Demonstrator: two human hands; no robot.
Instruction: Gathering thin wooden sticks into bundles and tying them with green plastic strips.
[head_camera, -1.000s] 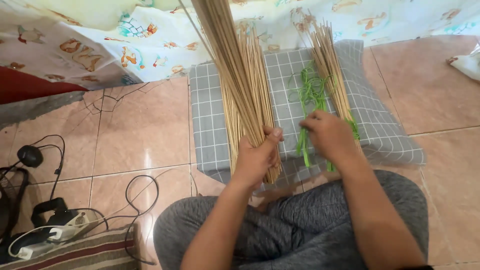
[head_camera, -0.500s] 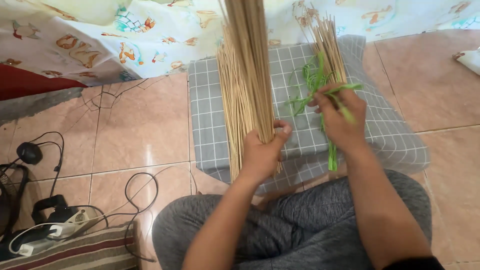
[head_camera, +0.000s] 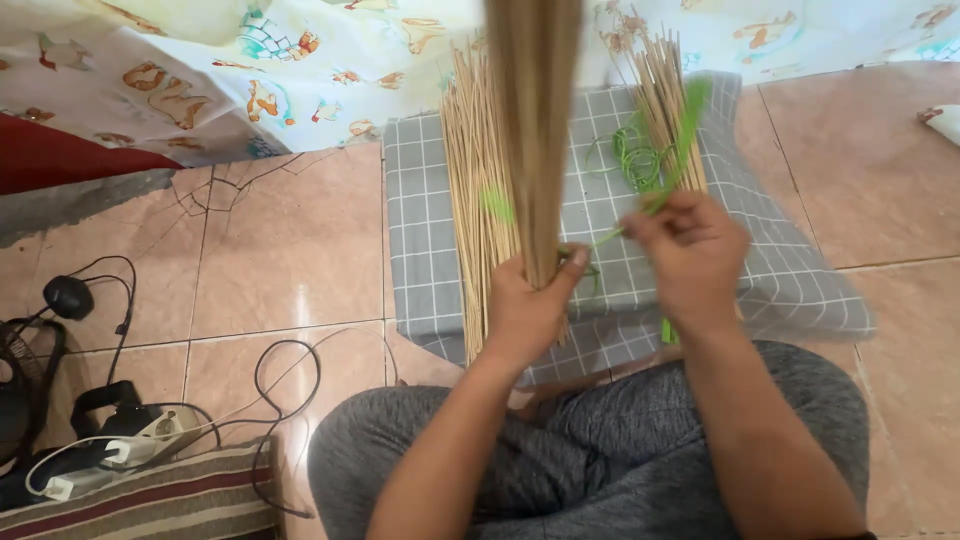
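Bamboo sticks (head_camera: 535, 150), a thick upright bundle, stand at twelve o'clock from my lap, blurred at the top, their lower end clamped in my left hand (head_camera: 527, 305).

Sweeping from the left: at nine o'clock a black cable (head_camera: 285, 375) loops over the pinkish floor tiles (head_camera: 290, 240), with a white power strip (head_camera: 130, 440) and a dark plug (head_camera: 68, 296) beside it at eight o'clock, and a striped mat (head_camera: 150, 500) lower down. No package, label or sign shows anywhere; the only print is the cartoon-patterned cloth (head_camera: 250, 70) hanging at eleven o'clock.

At the centre a grey checked cushion (head_camera: 420, 220) carries a loose pile of sticks (head_camera: 475, 200) lying flat, just left of the held bundle. My left hand's fingers are clenched round the bundle's base, thumb pressing across it.

To the right, my right hand (head_camera: 690, 255) pinches a green strap (head_camera: 680, 140) between thumb and fingers; the strap runs from the bundle's base up towards one o'clock. More green strap coils (head_camera: 630, 155) lie on the cushion against a second stick pile (head_camera: 665, 100).

I judge the sticks light, stiff and brittle singly, and prone to slide past one another, so the bundle wants a tight grip low down, near its base. The strap looks thin, flexible and slick.
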